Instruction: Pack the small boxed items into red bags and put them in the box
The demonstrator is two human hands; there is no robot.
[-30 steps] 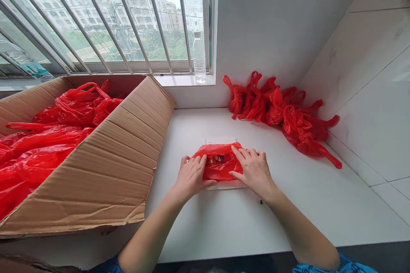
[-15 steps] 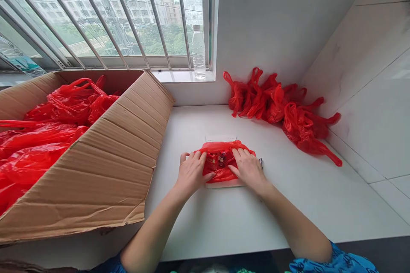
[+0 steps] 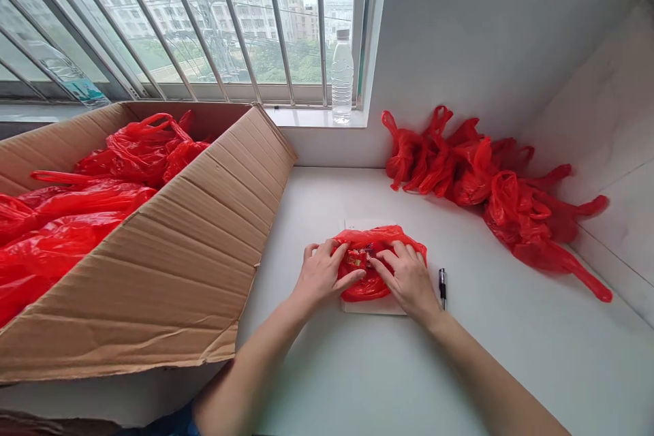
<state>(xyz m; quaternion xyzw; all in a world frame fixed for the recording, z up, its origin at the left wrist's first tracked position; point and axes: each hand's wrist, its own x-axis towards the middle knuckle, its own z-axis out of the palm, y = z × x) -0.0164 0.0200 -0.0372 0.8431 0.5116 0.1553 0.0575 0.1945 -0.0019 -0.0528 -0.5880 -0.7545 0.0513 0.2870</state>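
A red plastic bag lies spread with its mouth facing up, and small red printed packets show inside it. My left hand grips the bag's left side, fingers bent over the rim and thumb reaching across the opening. On the right side, my right hand has its fingers curled over the bag, with thumb and forefinger close together beside the packets. Under the bag is a flat white pad-like object, mostly covered. A black pen lies just right of my right hand.
On the left stands a large cardboard box holding several red bags. More knotted red bags are heaped on the white table against the wall. A clear water bottle stands on the sill by the barred window.
The view has shifted, so the scene sits differently and the pen shows fully. My right thumb and forefinger have drawn together over the packets. The bag's mouth has changed shape slightly.
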